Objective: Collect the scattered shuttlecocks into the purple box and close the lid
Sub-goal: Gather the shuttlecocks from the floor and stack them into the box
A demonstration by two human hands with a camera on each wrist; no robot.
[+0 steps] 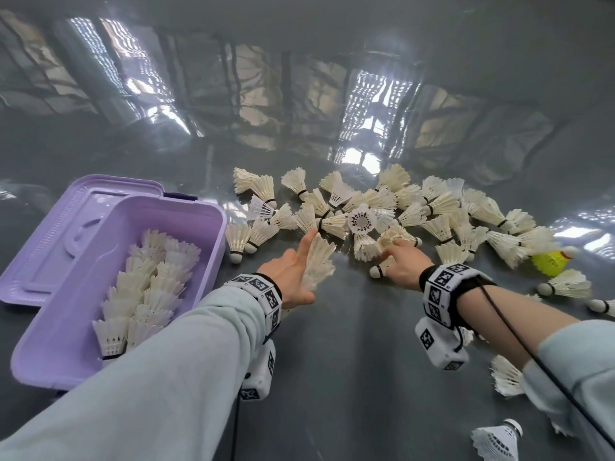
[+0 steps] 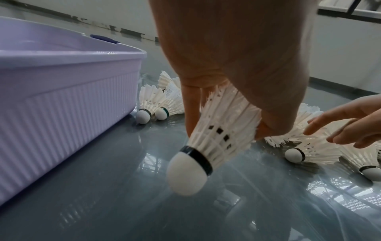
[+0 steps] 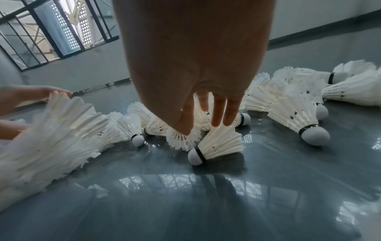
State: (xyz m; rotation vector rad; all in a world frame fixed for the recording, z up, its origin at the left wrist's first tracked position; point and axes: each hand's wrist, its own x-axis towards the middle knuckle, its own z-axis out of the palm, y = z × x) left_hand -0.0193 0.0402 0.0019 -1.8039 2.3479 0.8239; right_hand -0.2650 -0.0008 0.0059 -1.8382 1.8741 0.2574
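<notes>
Stray shuttlecock (image 1: pixel 497 439): white, lying alone on the grey floor (image 1: pixel 332 377) at 5 o'clock, nearest the viewer.
Purple box (image 1: pixel 63 331): at 8 o'clock, lid off, part-filled with white shuttlecocks stacked in rows (image 1: pixel 143 294).
Lid (image 1: pixel 56 227): purple, lying flat behind and partly under the box at 9 o'clock.
Left hand (image 1: pixel 293 277): at centre, thumb and fingers pinched round the feather skirt of a held shuttlecock (image 2: pixel 208 141); forefinger stretched toward the pile; cork pointing down and clear of the floor in the left wrist view.
Right hand (image 1: pixel 404 264): just right of centre at the pile's near edge, fingers curved down onto a white shuttlecock (image 3: pixel 214 146) lying on the floor; fingertips (image 3: pixel 216 114) touching its feathers, thumb on a neighbour; full grasp cannot be told.
Scattered pile (image 1: pixel 399 211): many white shuttlecocks, 12 to 3 o'clock, overlapping, corks facing all ways.
Yellow shuttlecock (image 1: pixel 552 261): at 3 o'clock, at the pile's right edge.
Floor beyond: glossy, reflecting windows at 12 o'clock.
</notes>
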